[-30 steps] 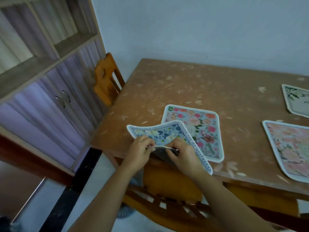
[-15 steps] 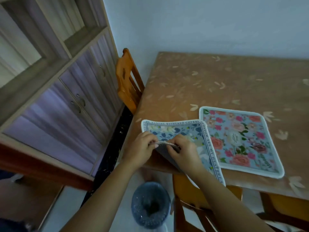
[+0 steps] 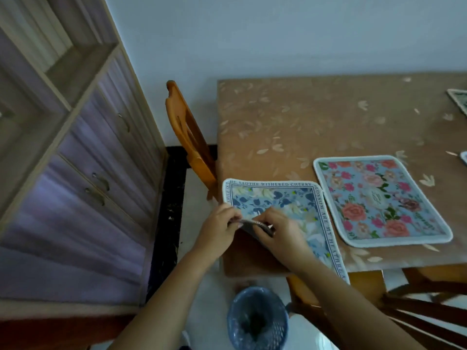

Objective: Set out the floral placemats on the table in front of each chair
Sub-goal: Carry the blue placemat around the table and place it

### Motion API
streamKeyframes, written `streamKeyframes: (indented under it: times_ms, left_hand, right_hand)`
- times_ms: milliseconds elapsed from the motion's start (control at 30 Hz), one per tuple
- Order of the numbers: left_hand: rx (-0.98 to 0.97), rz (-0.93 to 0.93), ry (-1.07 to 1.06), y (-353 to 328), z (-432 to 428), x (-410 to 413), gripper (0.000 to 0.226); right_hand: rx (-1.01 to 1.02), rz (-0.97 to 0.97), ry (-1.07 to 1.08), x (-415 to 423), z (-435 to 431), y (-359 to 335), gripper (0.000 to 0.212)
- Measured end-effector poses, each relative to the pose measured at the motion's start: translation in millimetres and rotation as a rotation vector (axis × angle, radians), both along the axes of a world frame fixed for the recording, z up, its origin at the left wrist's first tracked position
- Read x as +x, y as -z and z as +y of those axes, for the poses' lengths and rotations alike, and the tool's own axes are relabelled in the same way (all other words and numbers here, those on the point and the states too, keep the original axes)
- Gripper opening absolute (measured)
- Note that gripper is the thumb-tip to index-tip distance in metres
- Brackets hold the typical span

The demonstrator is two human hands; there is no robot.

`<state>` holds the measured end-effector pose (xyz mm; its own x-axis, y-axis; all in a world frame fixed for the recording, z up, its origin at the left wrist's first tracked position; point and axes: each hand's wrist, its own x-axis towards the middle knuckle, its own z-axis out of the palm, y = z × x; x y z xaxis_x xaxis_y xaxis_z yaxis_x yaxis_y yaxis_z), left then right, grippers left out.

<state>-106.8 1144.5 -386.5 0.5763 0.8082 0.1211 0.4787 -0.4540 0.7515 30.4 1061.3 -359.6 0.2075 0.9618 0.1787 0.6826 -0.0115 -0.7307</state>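
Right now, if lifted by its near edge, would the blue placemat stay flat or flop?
Probably flops: the blue placemat bends sharply where the left hand and right hand pinch it. Likely light: a pinch alone raises the edge.

Only the person's two arms show. The left hand [image 3: 217, 228] and the right hand [image 3: 280, 233] are bare, as are both wrists. The left forearm [image 3: 161, 299] and the right forearm [image 3: 353, 306] are uncovered along all their visible length, down to the lower edge of the view. The fingernails are too blurred to describe.
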Motion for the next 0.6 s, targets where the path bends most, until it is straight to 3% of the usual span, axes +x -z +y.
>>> streamKeyframes:
  times_ms: [267, 600]
  left_hand:
    - [0.143, 0.028, 0.258, -9.9, 85.4, -63.5, 0.005]
    - [0.249, 0.003, 0.462, -20.8, 127.1, -51.1, 0.009]
  right_hand:
    - [-0.078, 0.022, 0.200, -84.9, 27.9, 5.3, 0.010]
    - [-0.104, 0.096, 0.451, -111.2, 28.5, 21.2, 0.014]
